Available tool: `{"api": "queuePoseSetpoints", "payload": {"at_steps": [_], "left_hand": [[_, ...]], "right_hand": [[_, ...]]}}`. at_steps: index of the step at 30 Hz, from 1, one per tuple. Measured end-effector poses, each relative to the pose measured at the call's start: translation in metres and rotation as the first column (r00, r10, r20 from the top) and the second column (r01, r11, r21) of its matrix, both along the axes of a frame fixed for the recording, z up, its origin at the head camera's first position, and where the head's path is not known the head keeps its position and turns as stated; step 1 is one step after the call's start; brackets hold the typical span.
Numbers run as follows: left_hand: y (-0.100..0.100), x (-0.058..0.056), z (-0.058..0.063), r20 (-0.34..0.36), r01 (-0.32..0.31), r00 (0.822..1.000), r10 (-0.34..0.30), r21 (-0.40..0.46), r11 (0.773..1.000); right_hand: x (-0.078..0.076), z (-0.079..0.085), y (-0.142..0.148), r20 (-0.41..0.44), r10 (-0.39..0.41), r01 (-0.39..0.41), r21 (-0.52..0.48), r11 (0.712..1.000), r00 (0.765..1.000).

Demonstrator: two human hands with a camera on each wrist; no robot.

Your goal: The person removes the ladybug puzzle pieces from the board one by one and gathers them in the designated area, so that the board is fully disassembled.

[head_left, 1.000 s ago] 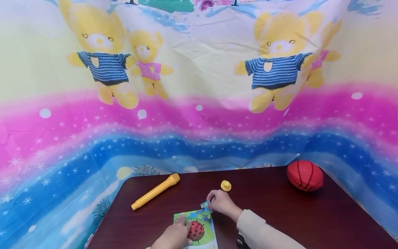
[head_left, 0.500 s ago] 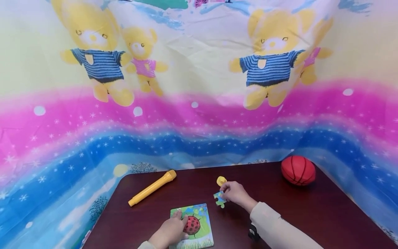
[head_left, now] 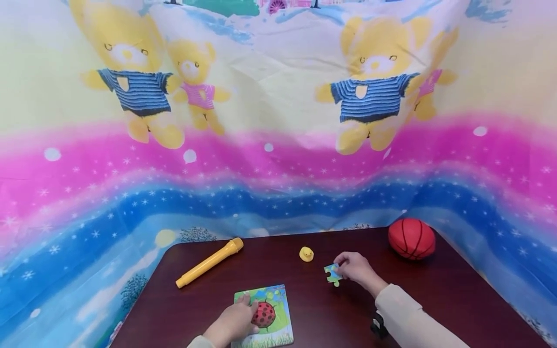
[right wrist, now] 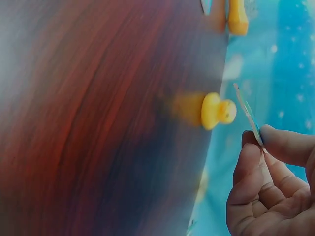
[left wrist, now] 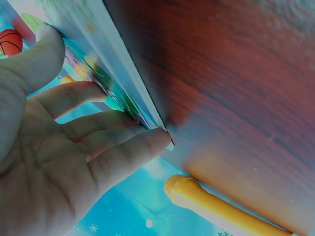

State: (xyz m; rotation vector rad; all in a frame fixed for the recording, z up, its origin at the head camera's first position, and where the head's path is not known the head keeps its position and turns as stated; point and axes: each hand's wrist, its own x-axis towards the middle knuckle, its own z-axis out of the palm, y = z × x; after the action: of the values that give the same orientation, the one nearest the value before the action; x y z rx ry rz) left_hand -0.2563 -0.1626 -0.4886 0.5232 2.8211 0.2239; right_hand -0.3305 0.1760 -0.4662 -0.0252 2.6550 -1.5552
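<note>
My left hand (head_left: 232,321) lies on the left part of a square ladybug puzzle board (head_left: 280,323) near the front of the table. In the left wrist view, the extended fingers of that hand (left wrist: 64,142) touch the picture side of the board (left wrist: 123,64). Farther right, my right hand (head_left: 357,270) pinches a blue and green jigsaw puzzle piece (head_left: 333,274) above the table. The right wrist view has this piece (right wrist: 248,115) nearly edge-on, between the thumb and fingers of my right hand (right wrist: 275,196).
A yellow rubber duck (head_left: 306,254) sits beyond the board. At the back left lies a yellow toy microphone (head_left: 210,263). A red toy basketball (head_left: 411,239) rests at the back right corner of the dark wooden table (head_left: 435,295). A printed bear curtain (head_left: 278,203) hangs behind.
My right hand has carried the puzzle piece from the board's upper right corner rightward, past the duck. My left hand has stayed on the board. The head view has shifted slightly.
</note>
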Motion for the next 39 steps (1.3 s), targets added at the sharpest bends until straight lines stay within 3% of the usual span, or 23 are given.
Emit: {"api": "queuePoseSetpoints", "payload": {"at_steps": [7,15,25,29,39], "left_hand": [[0.001,0.002,0.001,0.021,0.002,1.000,-0.002,-0.001,1.000],[0.002,-0.003,0.003,0.031,-0.015,0.999,0.015,0.010,1.000],[0.000,-0.002,-0.003,0.034,-0.021,0.999,0.021,0.020,1.000],[-0.002,-0.001,-0.005,0.034,-0.019,0.999,0.018,0.032,0.999],[-0.002,-0.002,-0.006,0.008,-0.015,1.000,0.015,0.016,1.000]], "right_hand": [[-0.002,-0.011,0.031,0.007,-0.023,0.023,0.011,1.000,1.000],[-0.006,-0.014,0.057,0.003,-0.037,0.037,0.047,0.998,0.999],[-0.005,-0.022,0.080,-0.011,-0.042,0.043,0.104,0.994,0.999],[-0.006,-0.026,0.090,0.005,-0.066,0.065,0.135,0.989,0.998],[-0.005,-0.029,0.108,-0.047,-0.054,0.064,0.266,0.962,0.997]]}}
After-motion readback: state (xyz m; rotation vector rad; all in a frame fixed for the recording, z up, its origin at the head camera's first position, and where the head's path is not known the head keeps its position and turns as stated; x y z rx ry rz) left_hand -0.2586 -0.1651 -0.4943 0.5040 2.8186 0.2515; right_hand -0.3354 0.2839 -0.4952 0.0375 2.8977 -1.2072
